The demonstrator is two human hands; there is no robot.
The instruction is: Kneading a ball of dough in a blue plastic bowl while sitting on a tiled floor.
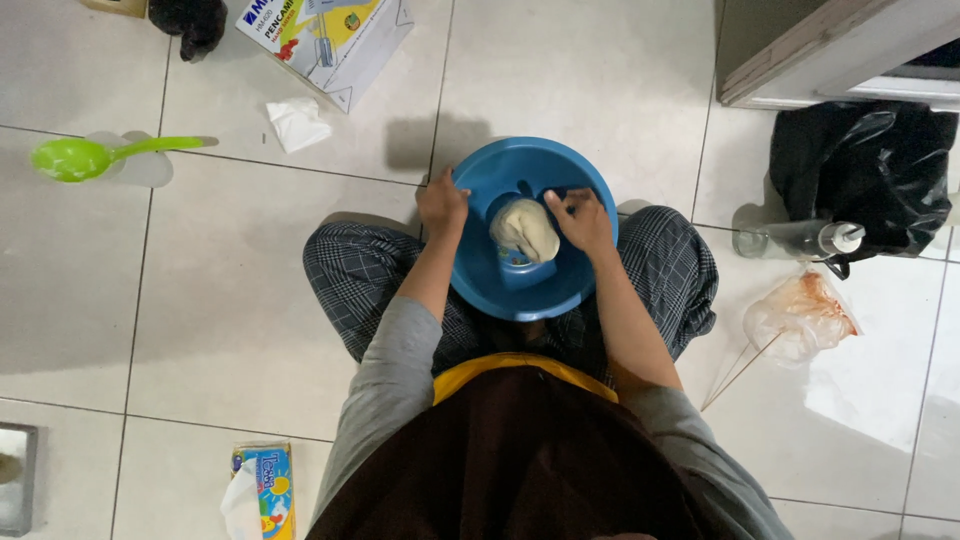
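Note:
A blue plastic basin (500, 290) rests between my crossed legs on the tiled floor. Inside it lies a pale lump of dough (524, 229). My left hand (441, 204) grips the basin's left rim. Fingers curled, my right hand (580, 218) presses against the right side of the dough. Grey sleeves and a dark apron with a yellow edge fill the lower part of the view.
A green ladle (75, 157) lies at the left, a mixer box (330, 35) and crumpled tissue (297, 124) beyond. A black bag (865, 165), clear bottle (800, 238) and stained plastic bag with skewers (797, 318) sit at the right. A tissue pack (262, 490) lies near left.

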